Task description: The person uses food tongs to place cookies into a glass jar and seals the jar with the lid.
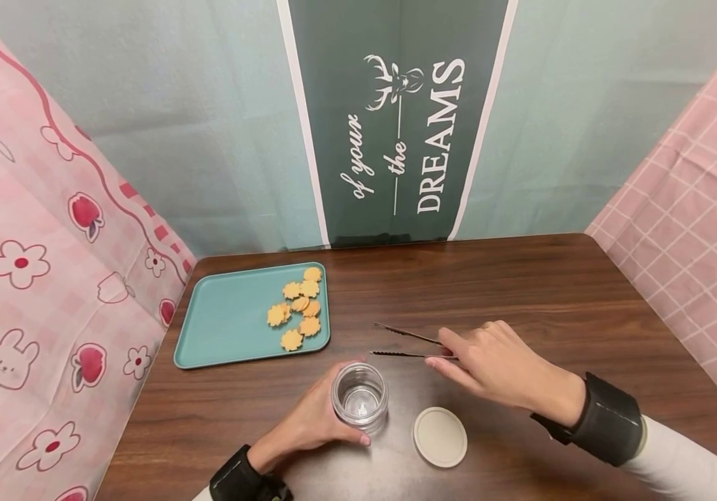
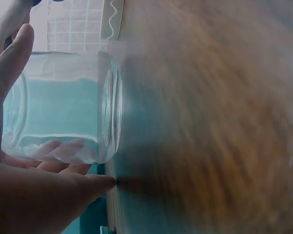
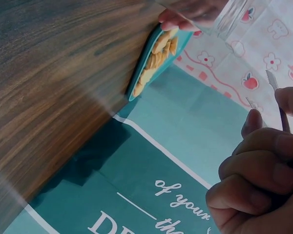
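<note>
My left hand (image 1: 316, 417) grips a clear glass jar (image 1: 360, 398) from its left side, fingers behind and thumb in front. The jar is upright with its mouth uncovered, and nothing shows inside it. In the left wrist view the jar (image 2: 63, 105) appears sideways, its base near the tabletop. My right hand (image 1: 496, 358) holds metal tongs (image 1: 405, 330), their two serrated arms spread apart and pointing left, with nothing between them. The right wrist view shows the fingers (image 3: 254, 170) curled about the tongs (image 3: 272, 80). Beside the jar lies a round cream lid (image 1: 440, 437).
A teal tray (image 1: 227, 313) stands at the back left of the wooden table (image 1: 521, 278). Several yellow scalloped cookies (image 1: 291, 340) lie along its right side. Printed cloth hangs behind the table (image 1: 396, 125) and on both sides.
</note>
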The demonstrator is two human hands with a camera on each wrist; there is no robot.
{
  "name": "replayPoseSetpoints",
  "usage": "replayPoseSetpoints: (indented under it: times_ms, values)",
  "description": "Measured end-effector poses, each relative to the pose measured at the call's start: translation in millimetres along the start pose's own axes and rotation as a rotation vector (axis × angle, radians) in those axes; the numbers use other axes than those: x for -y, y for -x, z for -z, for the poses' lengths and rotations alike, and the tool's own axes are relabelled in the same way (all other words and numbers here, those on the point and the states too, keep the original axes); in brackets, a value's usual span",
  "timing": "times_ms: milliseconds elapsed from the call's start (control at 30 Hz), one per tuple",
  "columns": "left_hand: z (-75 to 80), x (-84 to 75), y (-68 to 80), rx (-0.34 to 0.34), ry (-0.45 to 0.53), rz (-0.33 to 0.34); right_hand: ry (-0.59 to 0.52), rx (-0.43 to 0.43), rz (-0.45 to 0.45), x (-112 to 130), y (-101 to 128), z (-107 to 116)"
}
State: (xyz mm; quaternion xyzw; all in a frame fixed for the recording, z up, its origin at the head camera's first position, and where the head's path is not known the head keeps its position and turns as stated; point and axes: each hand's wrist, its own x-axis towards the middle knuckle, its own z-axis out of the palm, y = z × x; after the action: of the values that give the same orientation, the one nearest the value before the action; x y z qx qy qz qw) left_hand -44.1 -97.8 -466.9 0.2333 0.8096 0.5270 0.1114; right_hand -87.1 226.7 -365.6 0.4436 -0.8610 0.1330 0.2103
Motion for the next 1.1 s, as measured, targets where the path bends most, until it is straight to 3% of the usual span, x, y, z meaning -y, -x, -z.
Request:
replayPoseSetpoints:
  times_ms: [1100]
  values:
    - [1.1, -0.6, -1.6, 0.003, -0.018, 0.009, 0.04, 0.022, -0.016, -18, -9, -8]
